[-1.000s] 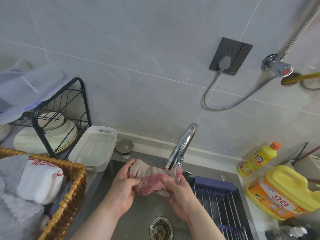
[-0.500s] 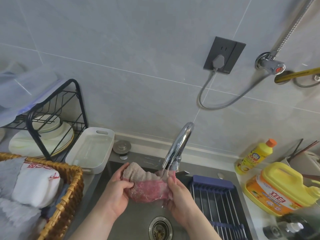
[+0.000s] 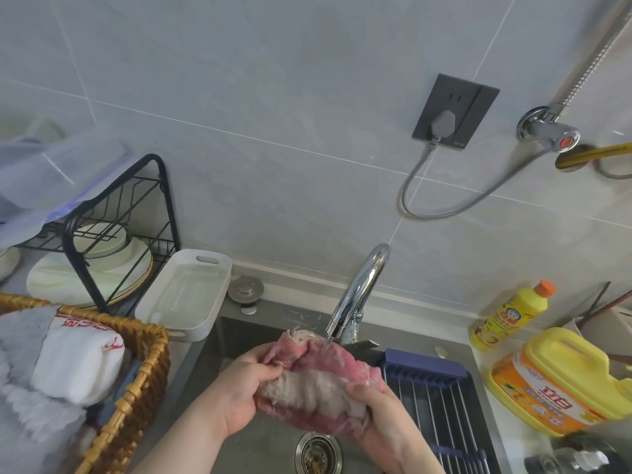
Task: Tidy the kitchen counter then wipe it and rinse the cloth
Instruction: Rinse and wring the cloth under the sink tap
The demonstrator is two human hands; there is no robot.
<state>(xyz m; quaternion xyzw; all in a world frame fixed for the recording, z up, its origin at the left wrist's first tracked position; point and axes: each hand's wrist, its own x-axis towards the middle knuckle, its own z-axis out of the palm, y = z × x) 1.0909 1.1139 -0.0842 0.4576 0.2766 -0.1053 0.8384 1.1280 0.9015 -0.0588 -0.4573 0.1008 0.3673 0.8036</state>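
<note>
A wet pink and grey cloth (image 3: 314, 381) is bunched between both hands over the steel sink (image 3: 212, 364). My left hand (image 3: 246, 391) grips its left end and my right hand (image 3: 379, 415) grips its right end. Water runs from the chrome tap (image 3: 355, 295) onto the top of the cloth. The drain (image 3: 318, 453) lies just below the hands.
A white rectangular dish (image 3: 184, 295) stands left of the sink beside a black dish rack (image 3: 113, 234) with plates. A wicker basket (image 3: 136, 388) of towels sits at the near left. A blue drying rack (image 3: 441, 401) spans the sink's right side; yellow detergent bottles (image 3: 513, 316) stand on the right counter.
Both hands have turned the cloth under the running water, so its grey side now faces me in the middle. The hands sit slightly lower in the sink.
</note>
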